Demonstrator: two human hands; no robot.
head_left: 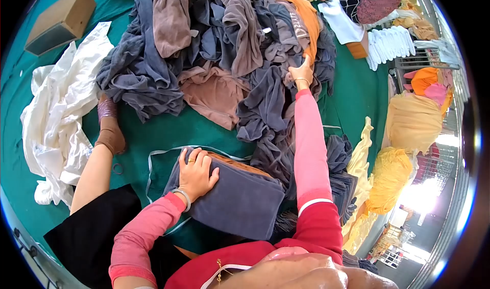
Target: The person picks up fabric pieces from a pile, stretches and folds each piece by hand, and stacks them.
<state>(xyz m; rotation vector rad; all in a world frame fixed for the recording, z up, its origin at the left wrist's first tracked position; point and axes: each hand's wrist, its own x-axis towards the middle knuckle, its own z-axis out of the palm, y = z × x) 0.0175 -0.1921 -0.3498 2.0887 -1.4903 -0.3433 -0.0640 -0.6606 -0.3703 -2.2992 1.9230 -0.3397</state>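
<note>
My left hand (198, 175), with a ring and a bangle, lies with its fingers over a folded stack of dark grey towels (237, 199). A brown-orange folded edge (240, 164) shows along the stack's far side, and a pale strap (149, 174) loops on the cloth around it. My right arm is stretched forward. At its end my right hand (302, 74) is closed on the lower end of an orange towel (307, 21), on the right side of a big loose heap of grey and brownish towels (145, 59). A pinkish-brown towel (214, 92) lies at the heap's near edge.
Crumpled white cloth (61, 110) and a cardboard box (61, 21) lie left on the green sheet (357, 95). My bent leg (92, 179) is beside them. Folded grey towels (342, 187) and yellow bundles (390, 179) stand right. Another person's patterned clothing (377, 3) shows behind white towels (390, 46).
</note>
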